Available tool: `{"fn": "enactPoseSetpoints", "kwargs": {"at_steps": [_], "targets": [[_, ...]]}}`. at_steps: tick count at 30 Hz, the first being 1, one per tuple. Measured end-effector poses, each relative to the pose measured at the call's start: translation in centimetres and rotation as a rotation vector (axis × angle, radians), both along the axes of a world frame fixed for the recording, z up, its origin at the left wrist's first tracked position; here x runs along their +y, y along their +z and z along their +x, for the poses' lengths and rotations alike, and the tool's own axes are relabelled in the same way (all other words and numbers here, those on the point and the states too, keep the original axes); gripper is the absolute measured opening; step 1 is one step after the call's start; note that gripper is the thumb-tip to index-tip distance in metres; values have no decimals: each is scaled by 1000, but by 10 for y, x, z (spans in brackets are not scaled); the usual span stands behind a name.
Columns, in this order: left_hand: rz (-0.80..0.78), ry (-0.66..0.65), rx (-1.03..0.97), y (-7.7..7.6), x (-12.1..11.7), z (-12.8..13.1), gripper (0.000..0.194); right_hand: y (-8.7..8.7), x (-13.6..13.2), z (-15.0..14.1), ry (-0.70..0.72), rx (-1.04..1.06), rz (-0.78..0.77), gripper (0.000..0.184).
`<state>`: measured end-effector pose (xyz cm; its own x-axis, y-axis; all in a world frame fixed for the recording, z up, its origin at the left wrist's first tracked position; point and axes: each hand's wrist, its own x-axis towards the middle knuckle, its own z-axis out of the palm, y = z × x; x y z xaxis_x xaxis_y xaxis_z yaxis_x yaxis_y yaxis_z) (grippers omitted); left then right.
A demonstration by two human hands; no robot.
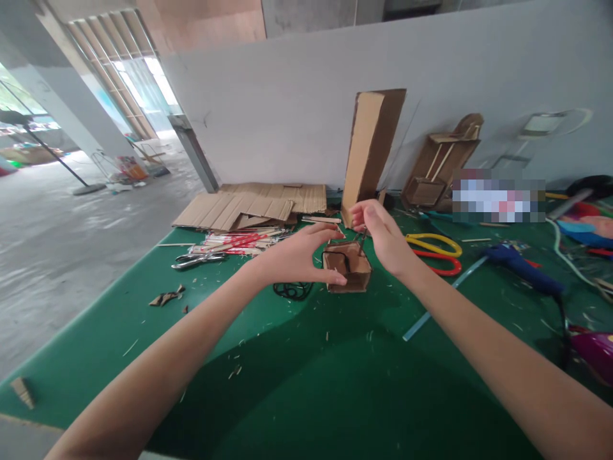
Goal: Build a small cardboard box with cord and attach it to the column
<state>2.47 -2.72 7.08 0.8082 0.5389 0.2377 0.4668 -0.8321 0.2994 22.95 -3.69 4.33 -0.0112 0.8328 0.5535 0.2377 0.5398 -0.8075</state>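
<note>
A small open cardboard box (352,281) sits on the green table between my hands. My left hand (304,255) is at its left side, thumb and fingers spread apart around the near and far corners, holding nothing. Black cord (292,291) lies coiled beside the box, and a dark line like the same cord crosses into it. Over the box's right rear edge, my right hand (380,239) has its fingers curled. A thin dark piece (363,243) runs down from these fingers towards the box; whether it is stick or cord I cannot tell.
Flat cardboard (258,199), wrapped sticks (239,241) and metal pliers (198,260) lie left. A tall cardboard trough (366,140) stands behind. To the right are scissors with yellow and red handles (438,246), a blue glue gun (524,268) and a clear glue stick (443,299).
</note>
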Motion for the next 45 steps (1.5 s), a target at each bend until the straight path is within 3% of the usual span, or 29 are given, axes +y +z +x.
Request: {"fn": "enactPoseSetpoints", "kwargs": {"at_steps": [3,5,9,13,18,24,29,34,38,40,43,45], "targets": [[361,84,-66,10,0,-5,66,28,-22,-1,-169,-329,293,24],[603,125,-89,14,1,-9,54,47,-38,-6,-113,-565,358,18],[908,151,-122,14,6,-15,51,60,-55,-21,23,-946,218,23],[969,167,-72,10,9,-16,51,48,-50,-33,-15,-1063,185,25],[926,203,14,11,6,-15,43,44,-44,-35,-34,-1126,185,27],[835,340,87,13,-1,-10,28,41,-49,-40,-213,-1393,508,25],[755,446,157,16,-11,-4,27,32,-46,-43,-328,-1363,575,21],[612,440,114,20,-10,-4,44,43,-39,-31,-388,-1236,423,24],[241,186,24,14,1,-10,51,61,-32,-3,-587,-1140,244,28],[41,66,16,7,5,-11,66,67,-28,16,-691,-1145,153,29],[-186,-15,60,-7,8,-8,87,69,-21,44,-797,-1220,-46,35],[-267,-32,44,-14,8,-5,82,68,-16,59,-775,-1298,-214,37]]}}
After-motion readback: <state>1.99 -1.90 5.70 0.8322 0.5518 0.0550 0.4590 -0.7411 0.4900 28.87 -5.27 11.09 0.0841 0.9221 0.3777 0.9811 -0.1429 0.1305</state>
